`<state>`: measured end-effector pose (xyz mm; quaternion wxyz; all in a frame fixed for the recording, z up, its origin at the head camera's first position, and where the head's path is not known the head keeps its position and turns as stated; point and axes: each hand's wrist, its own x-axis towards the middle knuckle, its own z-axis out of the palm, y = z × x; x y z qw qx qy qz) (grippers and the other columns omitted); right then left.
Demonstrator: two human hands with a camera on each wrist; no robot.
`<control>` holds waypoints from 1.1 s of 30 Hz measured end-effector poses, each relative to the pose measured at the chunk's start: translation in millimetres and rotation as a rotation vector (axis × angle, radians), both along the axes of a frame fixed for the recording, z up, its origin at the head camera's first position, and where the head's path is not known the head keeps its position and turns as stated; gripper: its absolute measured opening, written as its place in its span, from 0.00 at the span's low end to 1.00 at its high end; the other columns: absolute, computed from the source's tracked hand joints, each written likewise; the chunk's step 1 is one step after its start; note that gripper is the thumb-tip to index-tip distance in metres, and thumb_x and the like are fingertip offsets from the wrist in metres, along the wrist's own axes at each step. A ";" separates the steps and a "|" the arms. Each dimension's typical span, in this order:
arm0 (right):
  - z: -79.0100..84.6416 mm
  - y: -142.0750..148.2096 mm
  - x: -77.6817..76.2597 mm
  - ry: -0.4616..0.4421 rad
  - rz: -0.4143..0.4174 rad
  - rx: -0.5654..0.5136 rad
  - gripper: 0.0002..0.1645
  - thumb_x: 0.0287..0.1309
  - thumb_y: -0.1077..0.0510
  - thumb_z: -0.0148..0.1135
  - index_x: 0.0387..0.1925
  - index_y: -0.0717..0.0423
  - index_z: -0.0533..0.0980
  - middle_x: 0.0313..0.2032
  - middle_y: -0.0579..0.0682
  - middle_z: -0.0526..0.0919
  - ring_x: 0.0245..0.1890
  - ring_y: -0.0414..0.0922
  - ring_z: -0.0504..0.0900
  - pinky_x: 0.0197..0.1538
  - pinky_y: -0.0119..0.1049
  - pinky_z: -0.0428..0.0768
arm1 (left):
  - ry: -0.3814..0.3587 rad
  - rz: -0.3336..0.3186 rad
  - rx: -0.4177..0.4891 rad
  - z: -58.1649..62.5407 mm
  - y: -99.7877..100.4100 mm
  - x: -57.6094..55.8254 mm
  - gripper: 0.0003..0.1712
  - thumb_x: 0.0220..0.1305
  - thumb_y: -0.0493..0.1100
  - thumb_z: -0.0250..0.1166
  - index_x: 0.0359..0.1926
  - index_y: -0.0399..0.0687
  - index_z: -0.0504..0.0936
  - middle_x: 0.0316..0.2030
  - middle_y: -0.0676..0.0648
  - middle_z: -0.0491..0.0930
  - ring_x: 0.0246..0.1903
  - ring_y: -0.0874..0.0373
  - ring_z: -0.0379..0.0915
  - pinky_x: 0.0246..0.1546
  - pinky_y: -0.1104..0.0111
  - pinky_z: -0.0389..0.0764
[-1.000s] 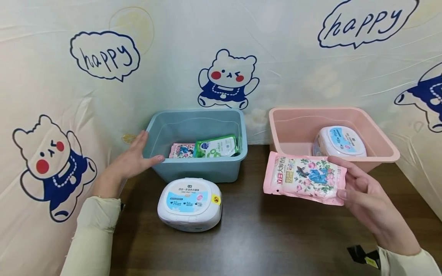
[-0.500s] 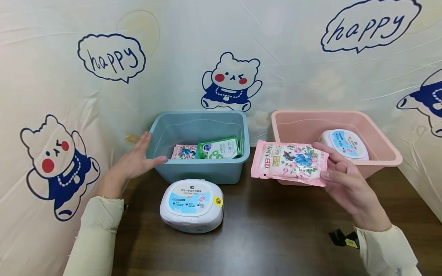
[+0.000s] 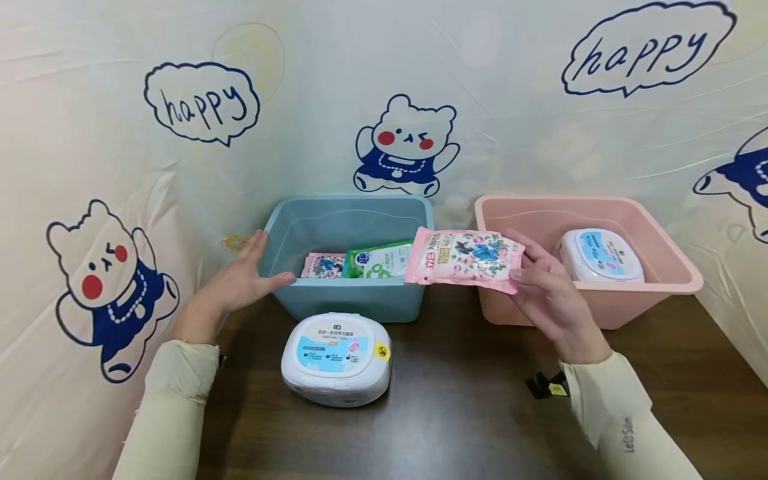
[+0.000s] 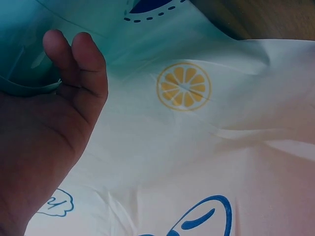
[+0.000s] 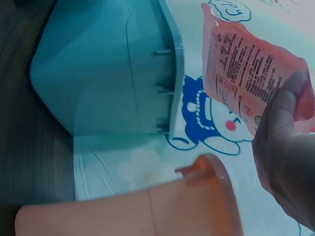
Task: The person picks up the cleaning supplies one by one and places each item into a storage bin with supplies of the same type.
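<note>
My right hand (image 3: 549, 297) pinches a pink floral packet (image 3: 465, 259) by its right end, between thumb and fingers. The packet hangs level over the gap between the bins, its left end overlapping the right rim of the blue bin (image 3: 354, 303) in the head view. Its printed back (image 5: 241, 69) faces the right wrist camera. My left hand (image 3: 237, 283) rests at the blue bin's left front corner, thumb out along the rim, fingers extended. Inside that bin lie another pink floral packet (image 3: 324, 265) and a green-and-white packet (image 3: 381, 260), partly hidden by the held one.
A white lidded tub (image 3: 336, 360) stands on the dark wooden table (image 3: 444, 413) before the blue bin. To the right, a pink bin (image 3: 636, 303) contains a similar white tub (image 3: 603, 257). Cartoon-printed cloth (image 3: 510, 100) hangs behind and at the sides.
My right hand has carried the pink packet leftward and slightly up, from in front of the pink bin to the blue bin's right side. The left hand keeps its place at the bin's corner.
</note>
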<state>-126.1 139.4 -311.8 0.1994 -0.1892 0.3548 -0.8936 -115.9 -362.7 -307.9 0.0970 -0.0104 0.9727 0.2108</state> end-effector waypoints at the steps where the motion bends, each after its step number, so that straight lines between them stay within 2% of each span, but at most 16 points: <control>1: -0.6 -4.2 -2.5 -0.005 -0.012 0.005 0.38 0.68 0.76 0.37 0.77 0.58 0.51 0.74 0.59 0.52 0.63 0.51 0.72 0.61 0.38 0.76 | 0.001 -0.002 -0.003 -0.5 0.2 0.2 0.69 0.60 0.78 0.57 0.80 0.50 0.25 0.79 0.43 0.21 0.73 0.25 0.33 0.62 0.26 0.47; 7: -4.2 -25.7 -13.9 -0.041 -0.101 0.119 0.40 0.65 0.78 0.40 0.76 0.58 0.52 0.72 0.57 0.53 0.64 0.51 0.68 0.60 0.38 0.76 | -0.005 0.002 -0.013 -1.1 1.6 0.2 0.68 0.61 0.78 0.57 0.79 0.51 0.25 0.78 0.44 0.20 0.73 0.25 0.34 0.62 0.27 0.48; 12: -5.2 -33.8 -15.3 -0.034 -0.199 0.266 0.40 0.62 0.78 0.42 0.75 0.64 0.50 0.64 0.58 0.61 0.56 0.48 0.75 0.53 0.35 0.82 | -0.004 -0.005 0.001 0.2 3.7 -0.6 0.68 0.61 0.78 0.57 0.79 0.52 0.24 0.79 0.45 0.20 0.73 0.25 0.33 0.63 0.27 0.48; 15: -4.8 -39.6 -15.3 -0.008 -0.258 0.401 0.39 0.65 0.76 0.49 0.75 0.64 0.51 0.61 0.58 0.65 0.51 0.45 0.79 0.48 0.33 0.83 | -0.002 -0.011 -0.001 0.6 2.2 0.2 0.68 0.62 0.77 0.57 0.79 0.51 0.24 0.79 0.44 0.20 0.73 0.25 0.33 0.63 0.28 0.48; 19: -3.0 -51.2 -15.5 0.018 -0.334 0.557 0.40 0.65 0.73 0.58 0.74 0.63 0.54 0.61 0.58 0.67 0.48 0.43 0.80 0.47 0.32 0.83 | -0.002 -0.014 -0.008 -0.2 -1.3 0.2 0.68 0.62 0.78 0.57 0.79 0.50 0.24 0.78 0.44 0.20 0.73 0.25 0.34 0.63 0.28 0.48; 21: -2.8 -57.8 -16.9 0.006 -0.361 0.559 0.40 0.64 0.75 0.58 0.74 0.62 0.55 0.62 0.59 0.68 0.49 0.45 0.80 0.49 0.32 0.82 | 0.000 -0.012 -0.005 -0.8 -1.8 -0.7 0.68 0.61 0.78 0.56 0.79 0.51 0.24 0.78 0.44 0.20 0.73 0.25 0.34 0.63 0.28 0.49; 26: -3.3 -71.1 -22.1 -0.050 -0.392 0.446 0.37 0.62 0.79 0.53 0.70 0.61 0.58 0.64 0.60 0.66 0.55 0.50 0.76 0.54 0.37 0.80 | 0.004 -0.006 0.000 -0.9 -1.5 -2.0 0.69 0.60 0.79 0.56 0.79 0.52 0.24 0.79 0.44 0.21 0.73 0.25 0.35 0.63 0.28 0.49; 28: -3.1 -73.5 -23.8 -0.060 -0.397 0.440 0.37 0.62 0.79 0.52 0.70 0.60 0.58 0.65 0.59 0.65 0.57 0.51 0.74 0.55 0.38 0.80 | 0.005 -0.009 -0.002 -0.8 -1.4 -1.9 0.68 0.60 0.79 0.56 0.79 0.52 0.24 0.79 0.44 0.20 0.73 0.25 0.35 0.63 0.28 0.49; 33: -1.6 -75.0 -29.6 -0.073 -0.367 0.429 0.38 0.64 0.78 0.49 0.73 0.60 0.56 0.69 0.58 0.62 0.60 0.53 0.71 0.57 0.39 0.78 | 0.006 -0.009 -0.001 -0.5 -0.4 -1.9 0.68 0.61 0.78 0.56 0.79 0.51 0.25 0.79 0.44 0.21 0.73 0.25 0.35 0.63 0.28 0.48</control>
